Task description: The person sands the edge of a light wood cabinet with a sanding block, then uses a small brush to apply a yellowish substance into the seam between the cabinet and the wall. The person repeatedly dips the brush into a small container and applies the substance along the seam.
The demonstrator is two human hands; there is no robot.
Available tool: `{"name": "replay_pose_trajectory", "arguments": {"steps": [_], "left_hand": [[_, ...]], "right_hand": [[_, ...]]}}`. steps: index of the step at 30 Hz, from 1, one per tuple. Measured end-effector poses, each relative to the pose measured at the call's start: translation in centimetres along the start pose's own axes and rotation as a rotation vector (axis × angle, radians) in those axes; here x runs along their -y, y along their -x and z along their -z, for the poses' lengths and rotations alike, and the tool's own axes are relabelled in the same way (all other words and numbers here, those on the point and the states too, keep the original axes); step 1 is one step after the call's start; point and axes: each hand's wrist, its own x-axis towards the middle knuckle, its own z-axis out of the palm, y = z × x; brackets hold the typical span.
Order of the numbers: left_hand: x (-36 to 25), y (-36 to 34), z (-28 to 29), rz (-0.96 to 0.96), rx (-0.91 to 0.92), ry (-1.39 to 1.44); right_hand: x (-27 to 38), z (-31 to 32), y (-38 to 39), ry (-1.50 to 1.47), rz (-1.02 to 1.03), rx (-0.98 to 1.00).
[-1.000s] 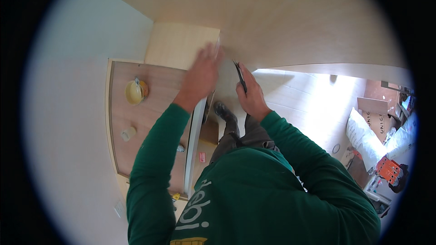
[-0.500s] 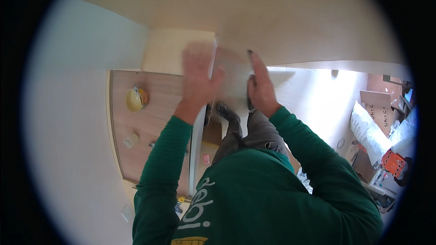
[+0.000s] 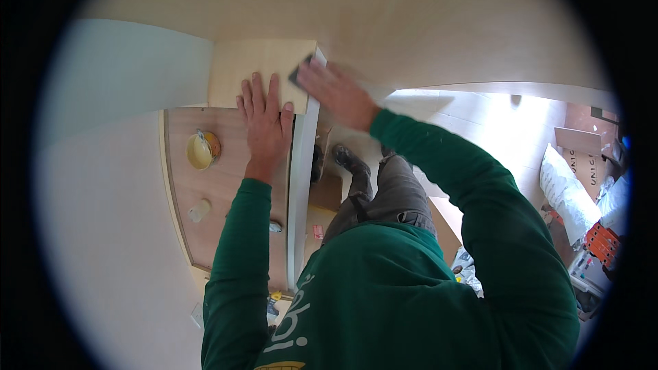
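Fingers spread, my left hand (image 3: 266, 123) rests flat on a pale wooden block-like cabinet section (image 3: 236, 62) in the upper middle. My right hand (image 3: 329, 89), slightly blurred, holds a thin dark pad (image 3: 297, 74) at that section's right-hand part, close to its white edge (image 3: 312, 116). A broad pale wooden panel (image 3: 439, 27) borders the section above and to the right. Below and left of my left hand is a plywood board (image 3: 205, 219) bearing a yellow tub (image 3: 200, 157) with something pale in it and a small translucent container (image 3: 199, 211).
A pale wall (image 3: 110, 171) bounds the left. My legs and boots (image 3: 349, 161) stand on a light floor (image 3: 493, 137). Cardboard (image 3: 582, 171), white sacks (image 3: 563, 192) and an orange plastic item (image 3: 602, 243) are piled at the right.
My right hand has moved leftward with the dark pad onto the wooden section. My left hand has dropped lower and left, settling flat on it. The view has shifted slightly.
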Motion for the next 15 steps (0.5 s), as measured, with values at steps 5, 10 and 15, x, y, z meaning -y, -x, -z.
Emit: {"name": "replay_pose_trajectory", "arguments": {"steps": [5,10,15], "left_hand": [[0.1,0.3,0.5,-0.009,-0.003,0.007],[0.4,-0.4,-0.5,-0.011,-0.004,0.047],[0.3,-0.1,0.0,-0.008,-0.017,0.045]], "right_hand": [[-2.4,0.2,-1.0,-0.029,0.098,0.036],[0.5,-2.2,1.3,-0.012,0.102,0.04],[-4.2,0.0,-0.9,-0.035,0.163,0.013]]}}
